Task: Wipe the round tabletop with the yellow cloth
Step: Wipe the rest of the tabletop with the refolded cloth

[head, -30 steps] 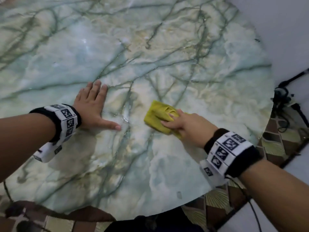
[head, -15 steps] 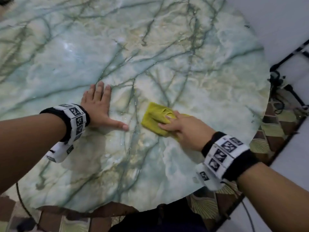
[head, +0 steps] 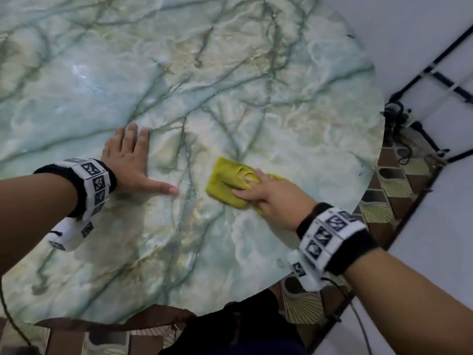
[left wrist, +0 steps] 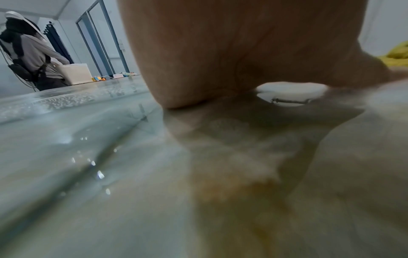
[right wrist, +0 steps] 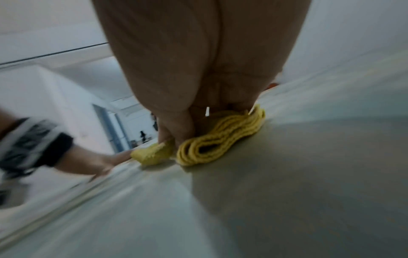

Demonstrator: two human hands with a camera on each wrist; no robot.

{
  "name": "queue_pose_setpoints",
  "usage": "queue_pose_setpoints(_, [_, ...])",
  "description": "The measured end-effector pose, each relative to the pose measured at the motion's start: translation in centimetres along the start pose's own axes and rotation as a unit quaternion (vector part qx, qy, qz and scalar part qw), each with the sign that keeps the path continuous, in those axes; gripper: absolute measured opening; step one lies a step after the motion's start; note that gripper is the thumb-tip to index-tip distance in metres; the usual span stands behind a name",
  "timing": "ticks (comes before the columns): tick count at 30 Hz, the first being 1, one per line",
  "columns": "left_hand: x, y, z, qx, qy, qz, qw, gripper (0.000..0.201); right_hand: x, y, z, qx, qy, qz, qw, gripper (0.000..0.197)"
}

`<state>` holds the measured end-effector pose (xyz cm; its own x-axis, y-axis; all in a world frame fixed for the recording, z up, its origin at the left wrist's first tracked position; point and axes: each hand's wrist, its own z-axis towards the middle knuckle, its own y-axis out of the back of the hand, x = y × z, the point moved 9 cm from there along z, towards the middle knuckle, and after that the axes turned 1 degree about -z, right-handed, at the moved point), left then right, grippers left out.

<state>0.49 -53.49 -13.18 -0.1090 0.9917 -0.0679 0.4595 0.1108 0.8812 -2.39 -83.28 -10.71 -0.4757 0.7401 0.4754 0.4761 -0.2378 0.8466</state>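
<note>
The round tabletop (head: 230, 73) is glossy green-veined marble with wet streaks. A folded yellow cloth (head: 225, 183) lies on it right of centre, near the front edge. My right hand (head: 268, 198) presses down on the cloth, fingers bunching its top and thumb along its near side. In the right wrist view the fingers (right wrist: 176, 132) curl onto the cloth (right wrist: 220, 143). My left hand (head: 128, 162) lies flat on the tabletop to the left of the cloth, fingers straight, thumb pointing at the cloth. The palm (left wrist: 220, 52) fills the left wrist view, with the cloth (left wrist: 397, 54) at the right edge.
Patterned floor tiles (head: 394, 185) show beyond the table's right and near rim. Black cables and a stand (head: 409, 129) sit by the white wall on the right. In the left wrist view another person (left wrist: 33, 52) stands far off beside a white box (left wrist: 76, 73).
My right hand slid the cloth left toward my left thumb, then back a little to the right. The left hand has stayed flat on the tabletop.
</note>
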Motion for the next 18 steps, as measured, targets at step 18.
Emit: queue_pose_setpoints(18, [-0.1, 0.1, 0.2, -0.008, 0.001, -0.002, 1.0, 0.175, -3.8, 2.8, 0.5, 0.013, -0.045, -0.046, 0.998, 0.055])
